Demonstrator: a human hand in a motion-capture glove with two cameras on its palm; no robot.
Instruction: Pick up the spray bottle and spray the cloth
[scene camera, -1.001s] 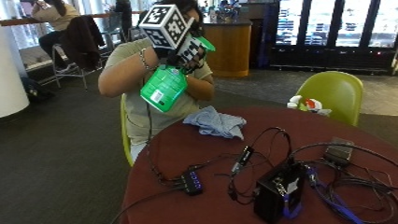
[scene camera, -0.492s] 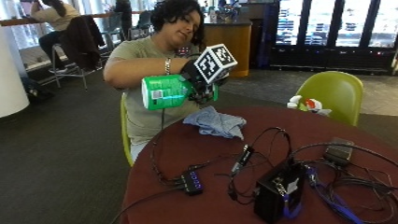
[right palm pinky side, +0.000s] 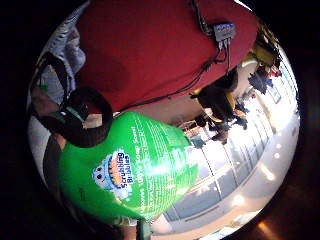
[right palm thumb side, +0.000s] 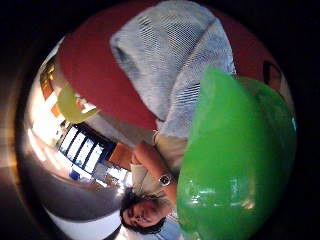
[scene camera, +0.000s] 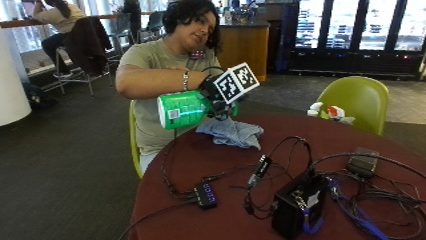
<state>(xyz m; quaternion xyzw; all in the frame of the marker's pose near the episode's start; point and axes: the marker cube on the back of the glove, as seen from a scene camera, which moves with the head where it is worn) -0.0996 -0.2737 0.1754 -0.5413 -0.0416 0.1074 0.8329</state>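
One gloved right hand is holding a green Scrubbing Bubbles spray bottle in the air above the far left part of the round dark red counter, with the fingers curled round the bottle's neck end. The bottle is lying nearly on its side, its flat base pointing left toward the room and its head end hidden behind the hand. A crumpled blue-grey cloth is lying on the counter just below and slightly right of the hand, apart from the bottle. In the thumb side palm view the bottle's green body is filling much of the picture with the cloth spread on the counter beyond it. In the little finger side palm view the bottle's printed label is facing the camera.
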